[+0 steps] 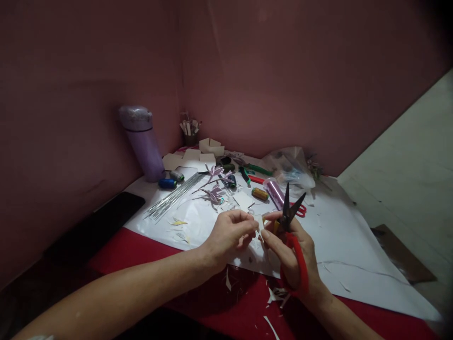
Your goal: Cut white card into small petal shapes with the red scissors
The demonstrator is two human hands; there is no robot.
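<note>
Between my two hands is a small piece of pale paper (260,224). My left hand (235,231) pinches its left side with thumb and fingertips. My right hand (295,248) has its fingers closed at the paper's right edge. Red-handled scissors (299,264) hang on that same hand, their dark blades apart and pointing up and away from the paper. Beyond the hands lie a square of pale card (243,200), a gold thread spool (260,193) and a wired purple flower sprig (214,191).
White sheeting (339,226) covers the red cloth (148,248); paper scraps (276,297) lie near the front. Thin wires (175,196), a blue spool (167,183) and a purple bottle (143,144) are left. Pliers (244,175), a glitter tube (274,192) and a plastic bag (292,167) sit behind.
</note>
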